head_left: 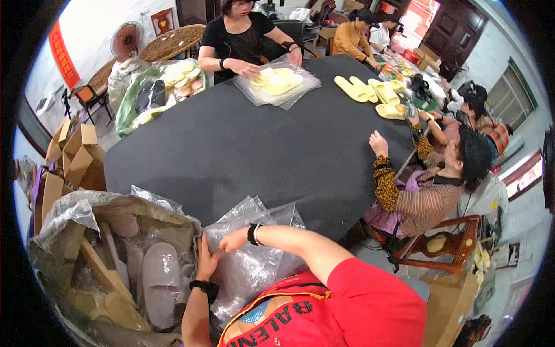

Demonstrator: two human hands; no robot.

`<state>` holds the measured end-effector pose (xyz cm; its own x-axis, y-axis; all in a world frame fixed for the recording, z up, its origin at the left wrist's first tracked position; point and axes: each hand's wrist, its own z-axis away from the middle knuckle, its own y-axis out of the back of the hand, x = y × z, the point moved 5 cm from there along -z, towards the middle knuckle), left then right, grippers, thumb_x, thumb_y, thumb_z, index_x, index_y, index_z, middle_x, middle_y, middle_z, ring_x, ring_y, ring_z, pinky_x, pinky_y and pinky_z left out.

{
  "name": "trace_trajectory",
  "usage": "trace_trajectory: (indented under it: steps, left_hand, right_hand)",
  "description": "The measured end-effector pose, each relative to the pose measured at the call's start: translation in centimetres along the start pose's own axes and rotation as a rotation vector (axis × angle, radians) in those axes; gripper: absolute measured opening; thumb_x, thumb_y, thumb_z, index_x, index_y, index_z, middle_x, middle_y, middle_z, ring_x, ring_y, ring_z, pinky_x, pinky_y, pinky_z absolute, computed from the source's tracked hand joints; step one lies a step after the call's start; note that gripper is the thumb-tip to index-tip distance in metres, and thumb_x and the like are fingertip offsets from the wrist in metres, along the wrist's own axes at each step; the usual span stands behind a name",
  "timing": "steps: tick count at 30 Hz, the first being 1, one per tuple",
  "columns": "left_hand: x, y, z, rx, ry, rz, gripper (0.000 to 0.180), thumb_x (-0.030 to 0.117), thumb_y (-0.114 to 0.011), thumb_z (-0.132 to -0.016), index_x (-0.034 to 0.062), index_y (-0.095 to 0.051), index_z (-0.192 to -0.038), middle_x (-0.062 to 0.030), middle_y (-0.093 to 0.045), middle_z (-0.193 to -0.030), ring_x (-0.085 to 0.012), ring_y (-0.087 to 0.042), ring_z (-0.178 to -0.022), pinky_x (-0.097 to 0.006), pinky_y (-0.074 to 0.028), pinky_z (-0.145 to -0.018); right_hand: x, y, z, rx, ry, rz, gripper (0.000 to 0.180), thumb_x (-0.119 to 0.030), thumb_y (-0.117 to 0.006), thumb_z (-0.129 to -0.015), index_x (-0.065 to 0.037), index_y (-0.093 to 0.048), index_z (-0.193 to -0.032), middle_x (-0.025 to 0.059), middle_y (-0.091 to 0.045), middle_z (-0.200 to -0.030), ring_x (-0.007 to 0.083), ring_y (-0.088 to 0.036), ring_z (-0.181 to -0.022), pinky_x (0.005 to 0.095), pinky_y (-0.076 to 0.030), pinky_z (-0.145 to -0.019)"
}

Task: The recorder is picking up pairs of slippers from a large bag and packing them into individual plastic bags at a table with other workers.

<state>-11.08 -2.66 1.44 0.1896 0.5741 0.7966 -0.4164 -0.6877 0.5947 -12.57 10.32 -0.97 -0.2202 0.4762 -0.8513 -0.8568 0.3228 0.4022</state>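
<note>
Now the right hand curls its fingers over clear plastic bags, though I cannot tell whether they pinch anything. Beside it, the left hand holds its fingers straight, its grip also unclear. The bags lie at the near edge of the dark table, right of a big sack holding a grey slipper. Farther off, yellow slippers rest on the table.
</note>
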Motion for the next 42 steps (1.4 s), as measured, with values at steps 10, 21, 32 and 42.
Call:
trace_trajectory:
  steps: [10,21,32,42]
  left_hand:
    - [-1.9,-2.4,0.5,-0.115,0.011,-0.220,0.060,0.001,-0.057,-0.076,0.0131,-0.037,-0.131,-0.0249,-0.007,-0.142,-0.0399,-0.014,-0.130,-0.038,-0.022,-0.105]
    - [3.7,-2.6,4.4,-0.012,-0.167,-0.416,0.045,0.005,-0.056,-0.075,0.0049,-0.046,-0.119,-0.0260,-0.031,-0.131,-0.0429,-0.032,-0.118,-0.043,-0.027,-0.101]
    - [-1.1,0.5,-0.5,0.239,0.102,-0.071,0.062,0.019,-0.055,-0.082,0.0000,-0.025,-0.133,-0.0264,-0.026,-0.135,-0.0379,-0.025,-0.126,-0.040,-0.021,-0.103]
    - [-0.5,-2.2,-0.9,0.018,0.146,-0.317,0.059,0.024,-0.059,-0.079,0.0048,-0.035,-0.130,-0.0250,-0.026,-0.135,-0.0386,-0.025,-0.125,-0.040,-0.021,-0.103]
  right_hand:
    - [-2.6,12.7,20.7,0.971,-0.128,-0.237,0.032,-0.021,-0.054,-0.085,-0.003,-0.055,-0.111,0.0078,-0.060,-0.106,0.0171,-0.057,-0.095,0.0292,-0.044,-0.083]
    - [8.8,4.8,27.8,1.134,-0.612,0.116,0.046,-0.031,-0.065,-0.073,-0.016,-0.053,-0.115,0.0094,-0.053,-0.112,0.0247,-0.049,-0.105,0.0394,-0.038,-0.088]
    - [5.6,-3.7,29.0,0.938,-0.725,-0.373,0.048,-0.004,-0.054,-0.071,-0.001,-0.039,-0.116,0.0077,-0.057,-0.073,0.0156,-0.056,-0.062,0.0287,-0.044,-0.058]
    - [8.1,-7.8,28.0,1.354,-0.667,-0.211,0.062,-0.020,-0.063,-0.069,0.000,-0.038,-0.123,0.0126,-0.062,-0.082,0.0231,-0.060,-0.080,0.0319,-0.046,-0.073]
